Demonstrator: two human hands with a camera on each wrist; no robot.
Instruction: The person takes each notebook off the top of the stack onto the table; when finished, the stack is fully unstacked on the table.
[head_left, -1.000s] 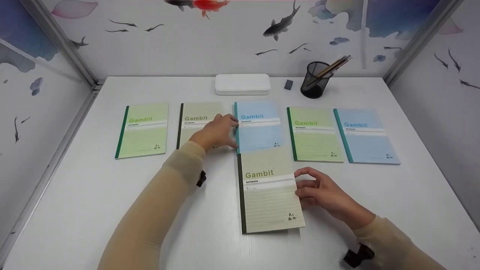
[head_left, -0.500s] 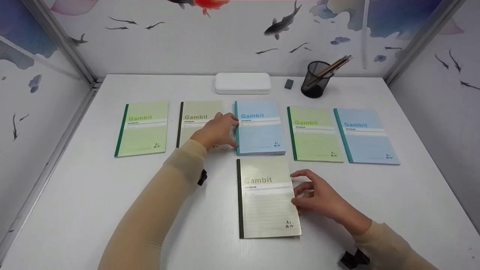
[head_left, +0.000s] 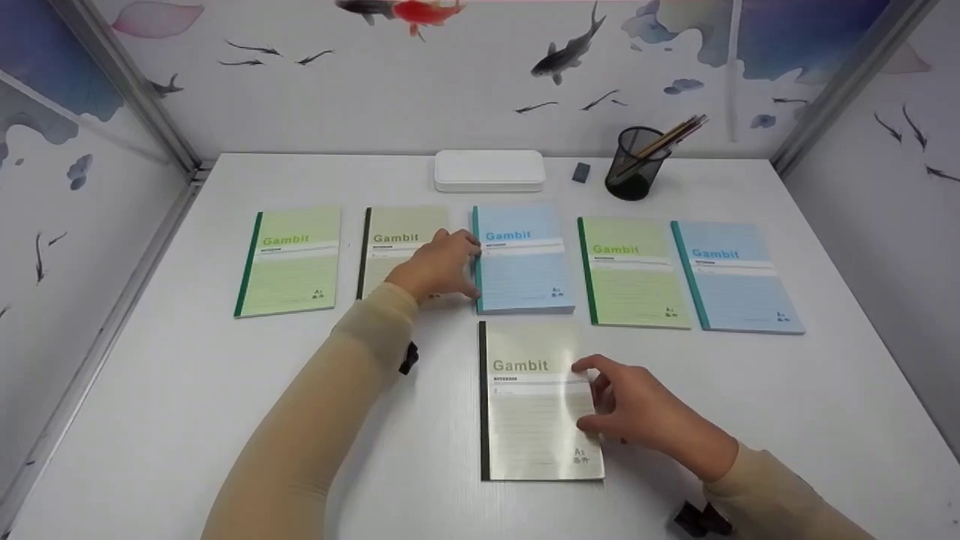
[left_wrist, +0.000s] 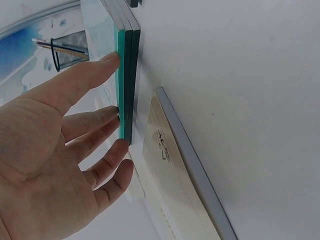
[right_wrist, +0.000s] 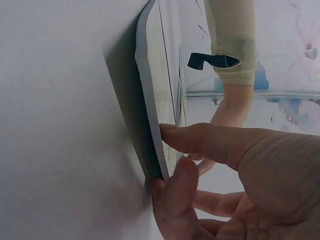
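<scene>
My right hand [head_left: 645, 409] pinches the right edge of a beige notebook [head_left: 529, 435] with a dark spine, in front of the row. In the right wrist view the thumb rests on its cover and other fingers are at its underside; the notebook's edge [right_wrist: 148, 90] is tilted up, with a shadow beneath. My left hand [head_left: 439, 262] touches the teal spine of a blue notebook [head_left: 525, 281] with its fingertips. The left wrist view shows this blue notebook on top of a small stack, with dark green spines [left_wrist: 131, 85] below. Beside it lies another beige notebook [head_left: 405, 217], partly hidden by that hand.
A green notebook [head_left: 289, 277] lies at the far left. To the right lie another green notebook [head_left: 637, 289] and a blue one [head_left: 742, 292]. Along the back edge are a white case [head_left: 489, 172], a dark eraser [head_left: 581, 172] and a mesh pencil cup [head_left: 634, 169].
The right hand has drawn the beige notebook towards me, off the blue one it overlapped, and lowered it. Its thumb and fingertips now reach further over the cover. The left hand has stayed put.
</scene>
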